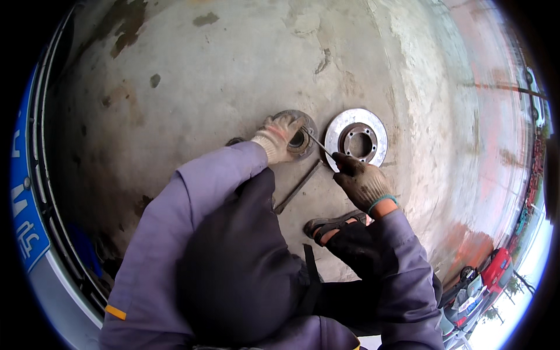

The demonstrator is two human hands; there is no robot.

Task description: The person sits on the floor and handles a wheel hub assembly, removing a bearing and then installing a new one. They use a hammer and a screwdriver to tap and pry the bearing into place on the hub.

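My left hand (276, 139), in a stained cloth glove, grips the upper left side of a greasy round wheel hub (307, 150) on the floor. Its fingertips reach over the hub's ring, close to the tip of a thin metal rod (319, 143). My gloved right hand (363, 182) is closed round the rod's near end; the handle, if any, is hidden in the fist. The rod slants up and left to the hub. Just right of the hub, a shiny brake disc (378, 133) with a brown, holed centre lies flat, partly behind my right fingers.
A dark metal bar (299, 187) lies on the concrete floor (192, 76) between my knees and the hub. My sandalled foot (332, 226) is right of it. A vehicle's front with a blue plate (26, 227) stands at far left. A red vehicle (497, 269) is at lower right.
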